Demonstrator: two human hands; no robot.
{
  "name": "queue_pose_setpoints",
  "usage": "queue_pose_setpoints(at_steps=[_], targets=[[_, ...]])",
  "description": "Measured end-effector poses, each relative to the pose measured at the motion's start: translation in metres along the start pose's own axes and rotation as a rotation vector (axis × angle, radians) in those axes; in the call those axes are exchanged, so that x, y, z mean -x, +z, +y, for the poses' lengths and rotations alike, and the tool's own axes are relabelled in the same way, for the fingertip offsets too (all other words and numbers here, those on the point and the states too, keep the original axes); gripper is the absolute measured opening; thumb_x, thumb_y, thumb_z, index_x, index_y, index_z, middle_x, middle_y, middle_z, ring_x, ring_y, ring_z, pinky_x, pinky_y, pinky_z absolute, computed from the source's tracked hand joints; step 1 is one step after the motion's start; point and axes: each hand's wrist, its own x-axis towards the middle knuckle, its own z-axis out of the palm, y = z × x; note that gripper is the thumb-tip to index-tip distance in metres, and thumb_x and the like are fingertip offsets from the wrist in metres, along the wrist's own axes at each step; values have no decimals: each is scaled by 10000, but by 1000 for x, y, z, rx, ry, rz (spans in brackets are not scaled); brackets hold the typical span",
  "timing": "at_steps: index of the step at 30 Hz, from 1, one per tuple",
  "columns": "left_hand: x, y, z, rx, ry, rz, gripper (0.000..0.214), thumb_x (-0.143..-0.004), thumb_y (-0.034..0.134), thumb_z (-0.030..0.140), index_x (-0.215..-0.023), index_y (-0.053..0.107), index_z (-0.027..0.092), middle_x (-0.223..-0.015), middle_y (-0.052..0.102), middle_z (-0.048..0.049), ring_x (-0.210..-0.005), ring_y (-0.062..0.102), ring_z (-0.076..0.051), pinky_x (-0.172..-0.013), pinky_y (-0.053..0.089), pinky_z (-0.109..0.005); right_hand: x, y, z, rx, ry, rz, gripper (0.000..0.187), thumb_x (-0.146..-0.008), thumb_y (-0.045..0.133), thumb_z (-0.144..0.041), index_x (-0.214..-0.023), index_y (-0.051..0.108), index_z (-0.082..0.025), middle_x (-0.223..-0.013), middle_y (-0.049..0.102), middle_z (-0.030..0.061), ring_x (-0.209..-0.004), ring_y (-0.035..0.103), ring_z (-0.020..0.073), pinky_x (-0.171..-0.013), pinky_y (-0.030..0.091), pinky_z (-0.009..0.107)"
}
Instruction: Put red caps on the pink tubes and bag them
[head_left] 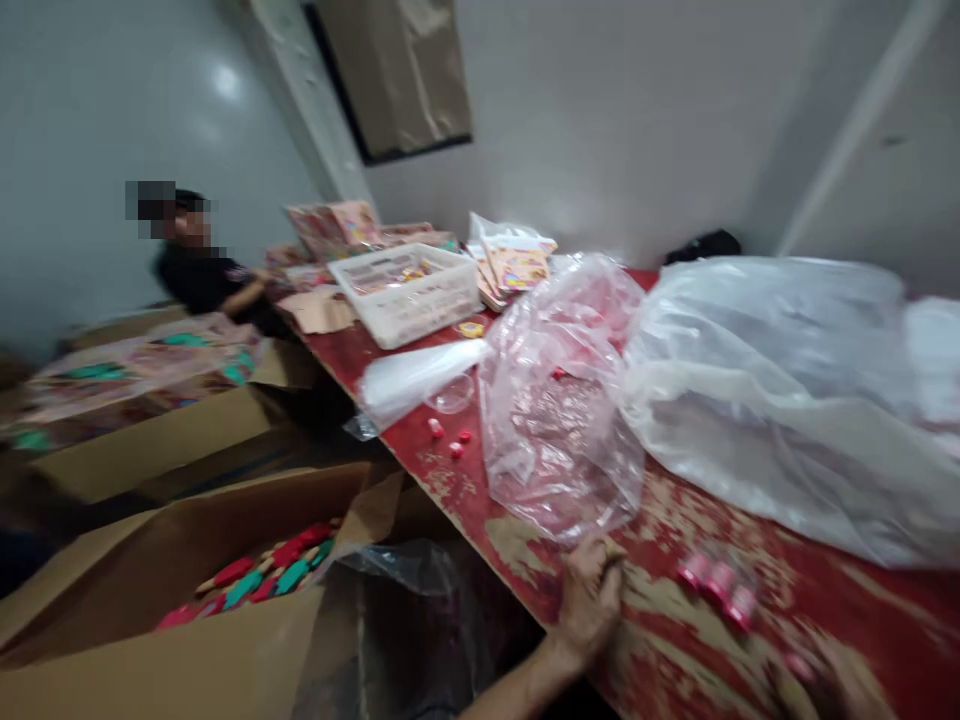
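In the head view, we see the left hand [592,595] on the worn red bench [675,515], just beside the near edge of a crumpled clear bag [562,440]. Its fingers are curled in, and we cannot tell whether they grasp anything. The right hand [847,680] is blurred at the lower right, with a pinkish piece [798,665] at its fingers; we cannot tell whether it is gripped. Between the hands and slightly farther off, 3 pink pieces in clear wrap [718,584] lie in a row on the bench.

Left of the clear bag, we find 3 small red-and-white pieces [457,451] near some clear film [424,376]. A large whitish bag [772,340] lies to its right. Farther back are a white crate [420,318] and a person in a dark top [196,282]. At lower left, an open cardboard box [187,665] holds red and green pieces [262,575]
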Motion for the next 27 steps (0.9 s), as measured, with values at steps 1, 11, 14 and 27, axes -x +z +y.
queue_pose_setpoints(at_steps=[1, 11, 14, 27], targets=[[-1, 0, 0, -8, 11, -9, 241, -739, 452, 47, -762, 662, 162, -750, 631, -37, -748, 588, -147, -711, 458, -264, 11, -9, 1, 59, 65, 41, 381, -883, 533, -452, -1228, 550, -290, -1180, 597, 97, -1087, 548, 310, -893, 440, 492], [-4, -3, -1, -30, 132, 56, 196, -837, 513, 227, -952, 667, 192, -936, 675, -60, -896, 634, -178, -808, 510, -314, 7, -20, -29, 125, 202, 36, 537, -933, 452, -359, -1430, 318, -208, -1100, 643, 118, -902, 641, 239, -781, 517, 385], [3, -1, 18, 83, 107, -141, 274, -841, 542, 272, -1088, 639, 206, -992, 667, -69, -874, 642, -167, -733, 534, -278, 1, -19, -62, -11, 151, -55, 619, -929, 469, -304, -1478, 200, -208, -1055, 672, 96, -810, 668, 213, -706, 546, 327], [-19, -7, -3, -105, 36, 18, 363, -819, 578, 370, -1135, 630, 200, -1014, 693, -74, -894, 654, -204, -828, 522, -356, -43, -17, -46, 70, 366, -153, 395, -932, 410, -304, -1294, 510, -182, -1087, 625, 105, -820, 639, 200, -703, 505, 308]])
